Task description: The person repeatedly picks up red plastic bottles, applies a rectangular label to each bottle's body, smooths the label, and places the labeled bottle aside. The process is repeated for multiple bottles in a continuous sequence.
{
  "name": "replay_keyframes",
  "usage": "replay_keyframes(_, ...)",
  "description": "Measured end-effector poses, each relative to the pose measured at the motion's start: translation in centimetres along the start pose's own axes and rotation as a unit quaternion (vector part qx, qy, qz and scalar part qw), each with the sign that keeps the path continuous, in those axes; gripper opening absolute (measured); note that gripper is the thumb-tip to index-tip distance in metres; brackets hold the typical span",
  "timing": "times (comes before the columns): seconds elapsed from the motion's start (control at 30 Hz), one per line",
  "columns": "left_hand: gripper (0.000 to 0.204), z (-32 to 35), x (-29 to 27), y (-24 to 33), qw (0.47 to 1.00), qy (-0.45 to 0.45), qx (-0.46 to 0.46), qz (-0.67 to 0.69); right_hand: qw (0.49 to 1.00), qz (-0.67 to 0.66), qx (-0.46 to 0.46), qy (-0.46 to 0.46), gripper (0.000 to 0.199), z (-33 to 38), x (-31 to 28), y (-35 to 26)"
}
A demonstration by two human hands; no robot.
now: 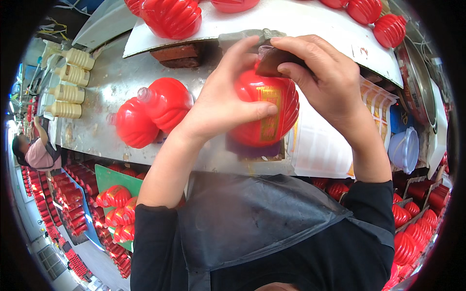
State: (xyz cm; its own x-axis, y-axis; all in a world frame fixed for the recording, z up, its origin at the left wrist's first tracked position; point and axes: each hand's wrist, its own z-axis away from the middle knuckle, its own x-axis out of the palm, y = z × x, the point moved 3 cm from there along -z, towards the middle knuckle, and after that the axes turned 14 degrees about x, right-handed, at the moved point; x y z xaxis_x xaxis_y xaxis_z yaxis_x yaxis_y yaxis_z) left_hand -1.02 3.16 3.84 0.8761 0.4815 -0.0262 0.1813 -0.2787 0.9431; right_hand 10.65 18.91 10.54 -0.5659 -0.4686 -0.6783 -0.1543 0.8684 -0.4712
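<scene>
A round red bottle (245, 127) with a clear neck stands on the metal table in front of me. A gold label (270, 127) runs down its side. My left hand (218, 94) grips the bottle, its thumb on the label and its fingers reaching toward the neck. In my right hand (330, 72) is a dark flat scraper (273, 62), pinched between thumb and fingers against the bottle's upper part. The scraper's edge and part of the neck are hidden by my fingers. Left of my left arm sit two more red bottles (167, 104), without a visible label.
Label backing sheets (318, 148) lie on the right of the table (92, 131). A white board (291, 24) with red bottles crosses the far side, above bricks (177, 56). Cream bottles (68, 92) line the left, near another person (41, 153). A pale bucket (404, 150) is at right.
</scene>
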Motion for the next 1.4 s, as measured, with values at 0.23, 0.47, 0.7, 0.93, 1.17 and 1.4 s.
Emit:
replay_keyframes(0.23,0.101,0.4,0.9,1.6,0.999,-0.011,0.003,-0.051,1.0,0.012,-0.005,0.004,0.034,0.8,0.0,-2.0)
replay_keyframes(0.47,0.059,-1.1,1.0,1.0,0.998,0.053,-0.022,0.014,0.997,0.057,-0.009,0.055,0.036,3.1,-0.8,0.2)
replay_keyframes(0.7,0.05,-1.9,0.1,-0.7,0.983,0.152,-0.074,0.075,0.985,0.007,-0.168,0.025,0.018,8.8,2.6,-3.8)
replay_keyframes(0.93,0.046,-1.8,-0.5,-1.5,0.976,0.19,-0.081,0.074,0.993,-0.001,-0.106,0.048,0.023,9.7,2.6,-3.8)
replay_keyframes(1.17,0.041,-1.6,-0.9,-0.2,0.976,0.193,-0.082,0.06,0.992,-0.1,-0.07,-0.03,0.026,8.2,3.4,-4.9)
replay_keyframes(1.4,0.034,-0.8,-0.7,0.4,0.985,0.172,-0.017,0.025,0.981,-0.044,0.178,0.069,0.028,3.4,2.1,-2.9)
